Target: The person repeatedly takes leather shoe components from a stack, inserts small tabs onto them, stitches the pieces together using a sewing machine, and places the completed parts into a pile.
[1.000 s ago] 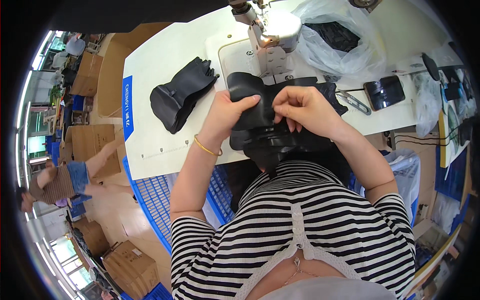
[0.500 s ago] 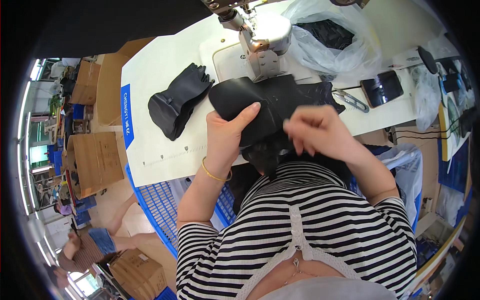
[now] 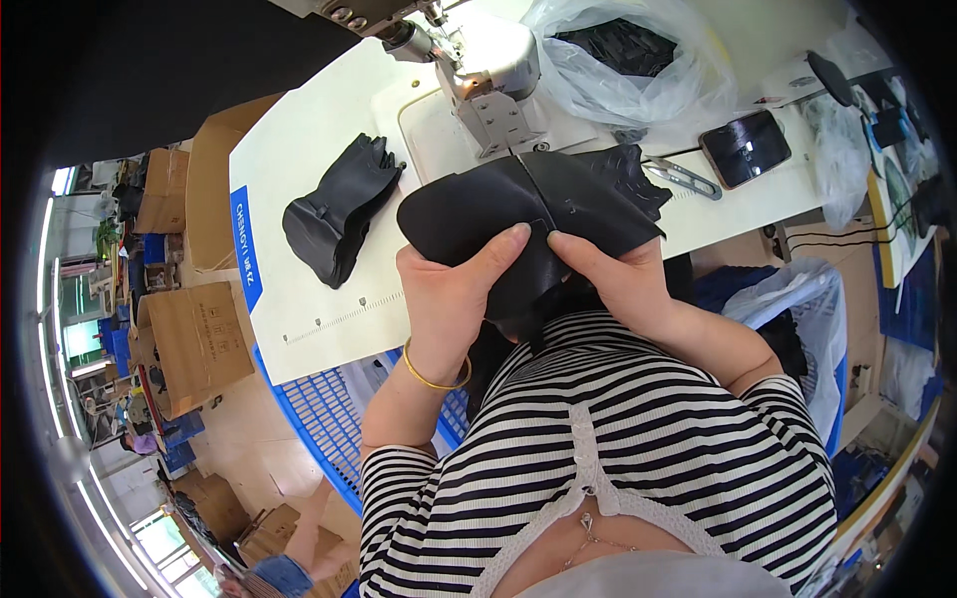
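Observation:
Between my two hands is a black leather-like piece (image 3: 464, 204) with a seam running across its middle, held at the table's near edge. My left hand (image 3: 464, 284) grips its left part, thumb on top beside the seam. On the other side of the seam, my right hand (image 3: 623, 279) pinches it, thumb also on top; the fingers of both hands are hidden underneath. Just beyond the piece stands the sewing machine's metal post (image 3: 493, 110). A stack of similar black pieces (image 3: 339, 214) lies to the left on the white table (image 3: 289, 319).
Thread snips (image 3: 683, 177) and a phone (image 3: 746, 149) lie at the right. Behind them is a clear plastic bag (image 3: 638, 95) of black pieces. Blue baskets (image 3: 317, 409) stand below the table edge. Cardboard boxes (image 3: 199, 339) and another person (image 3: 284, 573) are at the left.
My right hand, lifted and blurred before, has come down onto the black piece and now grips it. The view has shifted a little, and the other person at the left has moved lower.

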### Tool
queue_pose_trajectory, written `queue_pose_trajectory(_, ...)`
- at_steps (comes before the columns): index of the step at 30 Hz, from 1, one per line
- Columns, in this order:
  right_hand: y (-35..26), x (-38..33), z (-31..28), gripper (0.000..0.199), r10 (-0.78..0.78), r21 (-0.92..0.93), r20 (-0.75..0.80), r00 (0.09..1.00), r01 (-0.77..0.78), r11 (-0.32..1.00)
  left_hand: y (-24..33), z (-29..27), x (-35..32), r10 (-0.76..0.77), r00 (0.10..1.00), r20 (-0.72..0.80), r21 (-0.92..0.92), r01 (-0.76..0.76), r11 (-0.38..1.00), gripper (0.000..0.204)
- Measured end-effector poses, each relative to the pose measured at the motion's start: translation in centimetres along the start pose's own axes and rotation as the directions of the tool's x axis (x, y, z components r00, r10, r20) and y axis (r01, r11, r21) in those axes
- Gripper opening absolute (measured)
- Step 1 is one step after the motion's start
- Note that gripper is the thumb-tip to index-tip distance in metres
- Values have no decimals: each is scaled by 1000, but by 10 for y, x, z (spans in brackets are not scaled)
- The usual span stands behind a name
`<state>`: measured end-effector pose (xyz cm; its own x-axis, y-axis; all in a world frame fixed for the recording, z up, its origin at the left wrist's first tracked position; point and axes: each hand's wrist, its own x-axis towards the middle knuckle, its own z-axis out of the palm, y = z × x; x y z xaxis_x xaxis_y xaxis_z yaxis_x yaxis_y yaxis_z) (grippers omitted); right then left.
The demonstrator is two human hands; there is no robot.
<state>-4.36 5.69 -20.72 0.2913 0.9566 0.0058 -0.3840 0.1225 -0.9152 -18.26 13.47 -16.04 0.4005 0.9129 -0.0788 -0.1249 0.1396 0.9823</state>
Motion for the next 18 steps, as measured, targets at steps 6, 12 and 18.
queue_pose_trajectory(6,-1,-1,3,30,-68,-43,-42,997,66,997,-1,1,0,-39,999,9,58,38,998,31)
queue_pose_trajectory(12,2,-1,8,27,-171,-18,-109,979,170,985,2,8,-2,-56,993,-105,-81,48,996,26)
queue_pose_trajectory(18,3,-4,8,23,-215,-24,-132,968,214,977,-1,5,-2,11,1000,28,57,-13,998,27)
